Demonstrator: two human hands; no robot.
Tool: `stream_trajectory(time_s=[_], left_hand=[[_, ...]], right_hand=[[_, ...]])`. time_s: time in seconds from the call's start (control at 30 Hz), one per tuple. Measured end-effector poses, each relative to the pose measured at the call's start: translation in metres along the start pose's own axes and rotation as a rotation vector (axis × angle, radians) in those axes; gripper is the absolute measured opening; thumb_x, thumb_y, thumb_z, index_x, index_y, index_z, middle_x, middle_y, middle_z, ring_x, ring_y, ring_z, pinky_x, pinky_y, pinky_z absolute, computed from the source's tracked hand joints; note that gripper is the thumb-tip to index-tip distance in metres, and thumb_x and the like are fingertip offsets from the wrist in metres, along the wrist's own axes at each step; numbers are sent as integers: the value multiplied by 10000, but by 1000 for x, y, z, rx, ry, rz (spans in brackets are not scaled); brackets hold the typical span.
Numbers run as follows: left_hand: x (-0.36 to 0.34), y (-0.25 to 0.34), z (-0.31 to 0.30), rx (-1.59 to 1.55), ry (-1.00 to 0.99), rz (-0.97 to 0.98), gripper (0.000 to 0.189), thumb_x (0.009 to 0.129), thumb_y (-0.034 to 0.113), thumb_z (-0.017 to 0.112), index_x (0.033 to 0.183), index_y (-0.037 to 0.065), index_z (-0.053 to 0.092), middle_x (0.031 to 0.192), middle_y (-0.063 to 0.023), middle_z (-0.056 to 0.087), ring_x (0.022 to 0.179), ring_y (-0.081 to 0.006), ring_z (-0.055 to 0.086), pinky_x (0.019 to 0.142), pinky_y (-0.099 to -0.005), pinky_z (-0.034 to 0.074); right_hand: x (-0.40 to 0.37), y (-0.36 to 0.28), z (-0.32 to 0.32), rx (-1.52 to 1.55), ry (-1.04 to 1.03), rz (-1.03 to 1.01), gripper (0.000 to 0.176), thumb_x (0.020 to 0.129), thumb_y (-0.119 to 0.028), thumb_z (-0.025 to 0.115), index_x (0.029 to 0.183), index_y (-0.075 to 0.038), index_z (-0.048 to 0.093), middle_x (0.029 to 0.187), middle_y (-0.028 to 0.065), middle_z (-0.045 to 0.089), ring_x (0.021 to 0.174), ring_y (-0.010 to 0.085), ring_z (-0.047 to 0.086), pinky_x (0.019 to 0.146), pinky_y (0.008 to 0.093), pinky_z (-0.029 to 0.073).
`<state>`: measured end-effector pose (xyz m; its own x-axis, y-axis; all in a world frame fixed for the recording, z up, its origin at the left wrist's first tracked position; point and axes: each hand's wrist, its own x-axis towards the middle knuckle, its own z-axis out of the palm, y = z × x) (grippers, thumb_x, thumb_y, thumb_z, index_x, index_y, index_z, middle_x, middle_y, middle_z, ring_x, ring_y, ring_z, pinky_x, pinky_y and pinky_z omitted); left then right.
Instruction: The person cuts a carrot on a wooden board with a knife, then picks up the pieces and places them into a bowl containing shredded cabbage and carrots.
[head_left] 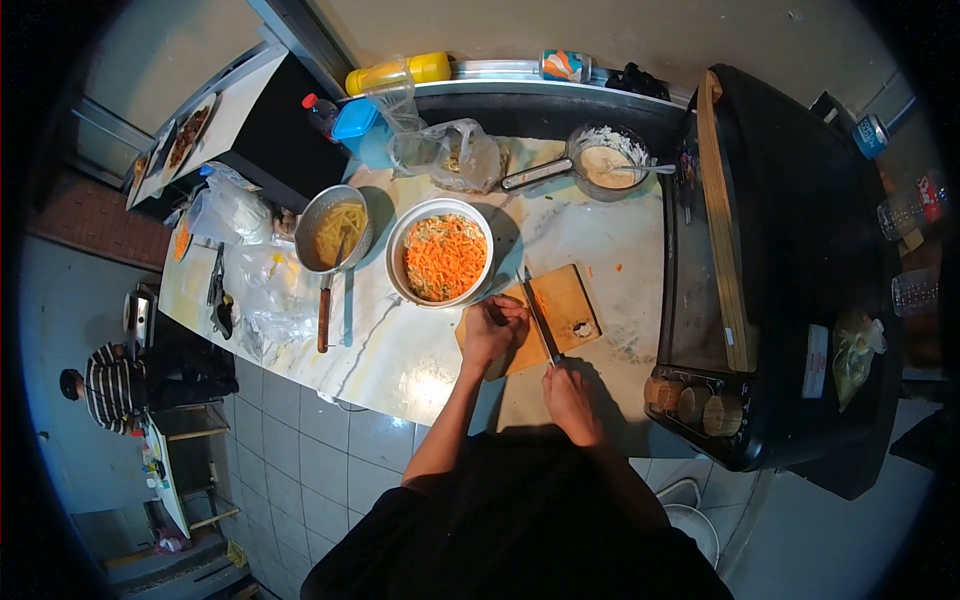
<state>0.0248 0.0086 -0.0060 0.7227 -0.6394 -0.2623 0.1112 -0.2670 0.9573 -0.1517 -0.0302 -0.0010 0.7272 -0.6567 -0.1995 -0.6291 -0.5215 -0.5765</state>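
Note:
My right hand is wrapped round the handle of a knife, whose blade points away from me across a wooden cutting board. Close to the blade's left side, my left hand is closed over the board, fingertips drawn together. Whatever those fingers hold, if anything, is hidden. A few orange bits lie by the blade, and a small pale round piece sits near the board's right edge. Just beyond my left hand stands a white bowl filled with orange shreds that look like grated carrot.
Left of the bowl is a saucepan of yellowish strips in liquid. A pan of pale batter stands at the back, beside plastic bags. A black stove borders the right side. Another person is far left.

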Motion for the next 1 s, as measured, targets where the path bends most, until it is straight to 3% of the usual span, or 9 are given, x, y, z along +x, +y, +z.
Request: stream_trajectory(time_s=[0.4, 0.5, 0.67, 1.0], left_hand=[[-4, 8, -1, -8, -19, -19, 224, 740, -83, 609, 955, -55, 554, 808, -106, 664, 778, -139, 648, 703, -237, 517], [-2, 4, -3, 31, -37, 65, 224, 756, -79, 615, 970, -48, 557, 816, -98, 666, 785, -138, 647, 709, -242, 518], [-9, 19, -3, 103, -49, 85, 232, 785, -100, 595, 1003, -27, 565, 829, -82, 667, 796, -131, 644, 733, -242, 516], [-4, 9, 1, 72, -57, 125, 271, 790, -94, 587, 1050, -32, 536, 852, -92, 654, 827, -140, 637, 760, -252, 508]], right_hand=[[7, 9, -8, 77, 10, 43, 272, 924, -262, 464, 883, -13, 565, 774, 227, 601, 786, 451, 549, 699, 553, 423], [11, 7, -15, 125, 32, 46, 261, 925, -245, 467, 868, -10, 563, 766, 235, 594, 785, 454, 543, 685, 549, 420], [15, 14, -18, 336, 77, -90, 269, 933, -220, 453, 818, 10, 532, 709, 244, 560, 710, 458, 537, 619, 522, 406], [13, 27, -16, 337, 138, -136, 265, 925, -207, 467, 791, 14, 526, 664, 240, 544, 669, 452, 546, 586, 507, 410]])
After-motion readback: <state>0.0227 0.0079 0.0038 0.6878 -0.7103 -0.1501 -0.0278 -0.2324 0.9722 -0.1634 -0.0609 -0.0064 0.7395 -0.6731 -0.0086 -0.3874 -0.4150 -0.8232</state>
